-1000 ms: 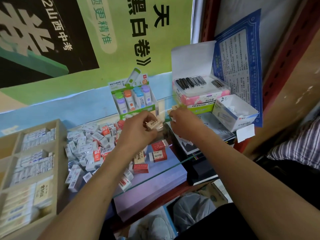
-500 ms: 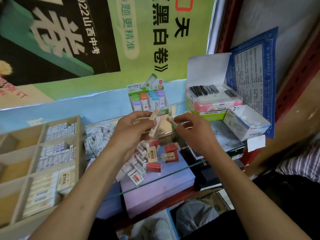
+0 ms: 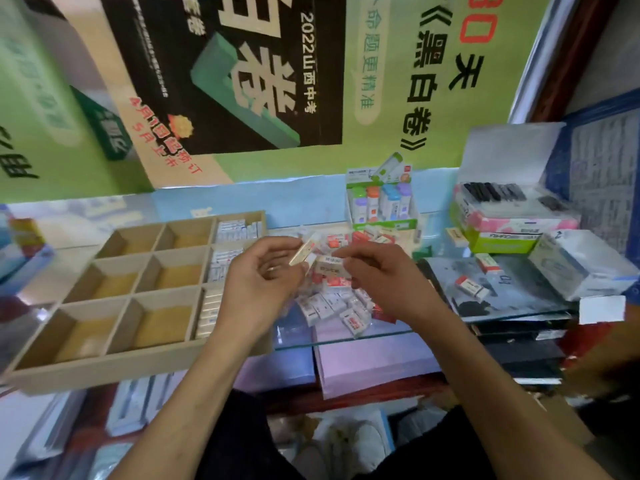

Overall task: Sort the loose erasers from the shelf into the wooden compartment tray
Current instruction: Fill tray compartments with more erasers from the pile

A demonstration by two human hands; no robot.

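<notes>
From my head camera, my left hand (image 3: 263, 275) has its fingers curled around a slim cream eraser (image 3: 302, 251), pinched at the tips and tilted up toward the wall; my right hand (image 3: 381, 275) pinches a second eraser (image 3: 330, 265), a pale block with a printed sleeve, and the two erasers touch between my hands. My hands and forearms hide much of the loose pile of erasers (image 3: 332, 306) on the glass shelf (image 3: 346, 336); what shows are small rectangular blocks in white and red paper sleeves, reaching almost to the shelf's front edge, print too blurred to read. The wooden compartment tray (image 3: 104, 372) sits on the shelf's left part, plain pale wood with thin dividers; its right column holds rows of sleeved erasers, partly covered by my left wrist, while the other compartments show bare speckled bottoms. At the shelf's back edge stands a green display box (image 3: 381, 202) of capped tubes, and toward the right back corner an open carton (image 3: 509, 216) of dark sticks, its details soft. Two more erasers (image 3: 472, 287) lie on a shiny wrapped pack near the right edge.
</notes>
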